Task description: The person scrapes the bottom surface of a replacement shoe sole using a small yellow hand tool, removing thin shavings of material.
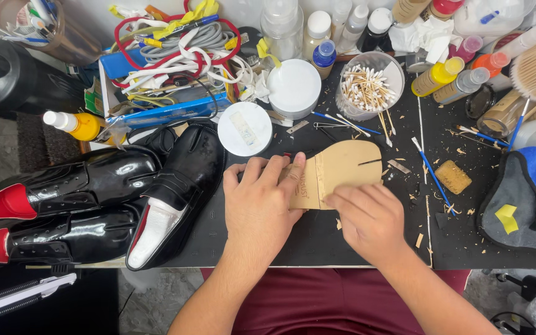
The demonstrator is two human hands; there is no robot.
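Note:
A tan, sole-shaped leather piece (345, 166) lies flat on the black work mat (317, 239). My left hand (260, 198) presses down on its left end, fingers spread over it and thumb on top. My right hand (367, 217) rests at the piece's lower edge with fingers curled tight; whether it grips a small tool is hidden. A short slit shows on the piece's right side. Tan shavings lie scattered around it.
Three glossy black shoes (175, 192) sit at the left, two with red toes. At the back stand a white round lid (244, 128), a cup of cotton swabs (367, 87), several bottles (438, 75), and a box of cables (175, 56). A grey cloth (516, 198) lies right.

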